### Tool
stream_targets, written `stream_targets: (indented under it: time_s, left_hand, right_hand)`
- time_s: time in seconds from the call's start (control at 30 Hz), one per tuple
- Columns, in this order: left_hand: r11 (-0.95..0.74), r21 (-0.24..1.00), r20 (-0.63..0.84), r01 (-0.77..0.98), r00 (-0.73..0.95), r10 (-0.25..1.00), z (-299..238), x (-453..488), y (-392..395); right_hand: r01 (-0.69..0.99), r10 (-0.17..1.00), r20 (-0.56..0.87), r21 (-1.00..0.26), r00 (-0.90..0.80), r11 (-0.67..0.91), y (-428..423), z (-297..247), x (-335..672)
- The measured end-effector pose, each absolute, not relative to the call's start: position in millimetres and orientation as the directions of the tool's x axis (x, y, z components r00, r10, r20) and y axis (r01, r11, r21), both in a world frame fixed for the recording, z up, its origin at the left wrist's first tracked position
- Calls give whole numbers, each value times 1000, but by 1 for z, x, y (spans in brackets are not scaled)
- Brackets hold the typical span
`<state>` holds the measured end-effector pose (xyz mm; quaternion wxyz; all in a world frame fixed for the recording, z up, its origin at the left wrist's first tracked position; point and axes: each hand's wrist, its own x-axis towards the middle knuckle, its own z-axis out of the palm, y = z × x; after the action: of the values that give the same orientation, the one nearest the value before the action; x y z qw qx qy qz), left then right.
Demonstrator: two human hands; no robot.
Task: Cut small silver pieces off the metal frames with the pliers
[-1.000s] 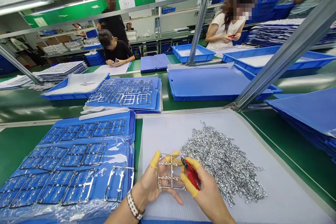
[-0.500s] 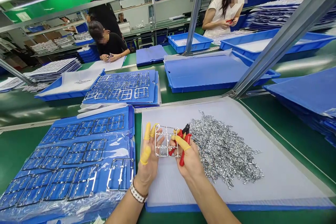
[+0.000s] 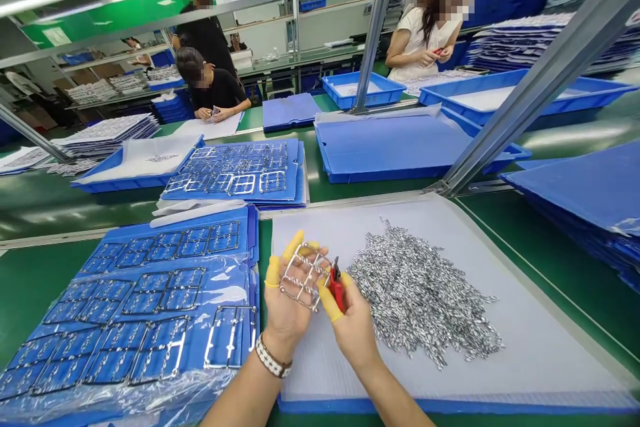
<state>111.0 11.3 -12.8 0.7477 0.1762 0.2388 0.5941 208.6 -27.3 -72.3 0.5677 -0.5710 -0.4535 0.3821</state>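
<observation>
My left hand holds a small silver metal frame with twisted wire bars, tilted against the fingers, which wear yellow finger cots. A beaded bracelet circles that wrist. My right hand grips red-handled wire cutters, their dark tips touching or nearly touching the frame's right edge. A yellow cot covers one finger of this hand too. Just right of the cutters lies a large heap of twisted silver metal pieces on a pale grey plastic sheet.
To my left, a blue tray holds rows of metal frames under clear plastic. Further off stand more blue trays, a metal upright, green workbenches, and several co-workers, one handling a small frame.
Both hands have risen and shifted left over the sheet. The metal frame now tilts at a different angle, and the cutters sit closer against its right edge. The view has tipped slightly.
</observation>
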Motion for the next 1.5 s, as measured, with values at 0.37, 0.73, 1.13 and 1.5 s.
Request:
stream_targets:
  time_s: [0.37, 0.73, 1.13, 1.5]
  left_hand:
    - [361, 487, -373, -796, 184, 909, -41, 106, 10]
    - [353, 553, -366, -755, 160, 917, -56, 106, 9]
    - [306, 656, -276, -690, 157, 948, -58, 105, 6]
    - [411, 593, -361, -692, 228, 904, -45, 105, 2]
  right_hand:
    - [888, 904, 362, -303, -228, 345, -32, -37, 233]
    - [925, 962, 95, -266, -255, 271, -31, -12, 223]
    - [950, 966, -56, -203, -252, 236, -31, 11, 222]
    - [976, 990, -4, -168, -144, 141, -22, 9, 245]
